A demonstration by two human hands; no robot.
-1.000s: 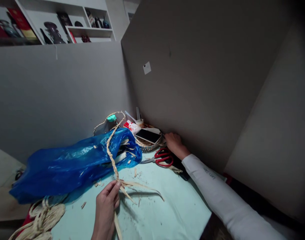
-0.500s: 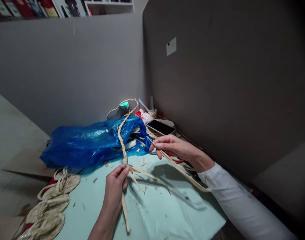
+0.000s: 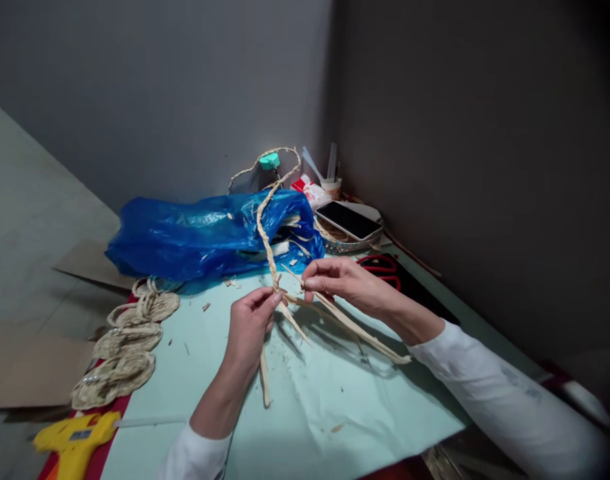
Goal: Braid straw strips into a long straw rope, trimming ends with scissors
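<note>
My left hand pinches the lower end of a pale braided cord, where loose flat strands spread out below and to the right. The cord rises from my fingers, curves over a blue plastic bag and loops at the back. To the right, my right hand is closed on a long pale fibre strip, its short tip pointing toward the braid and its tail hanging down to the right. One strand hangs under my left hand.
Coiled braids lie along the left edge above a yellow glue gun. A phone rests on a round basket, near red-handled scissors. Behind stands a cup with tools. Walls border the back and right.
The view has tilted down and shifted left, bringing the glue gun and scissors into sight. My right hand has moved the strip closer to the braid end; my left hand keeps its pinch.
</note>
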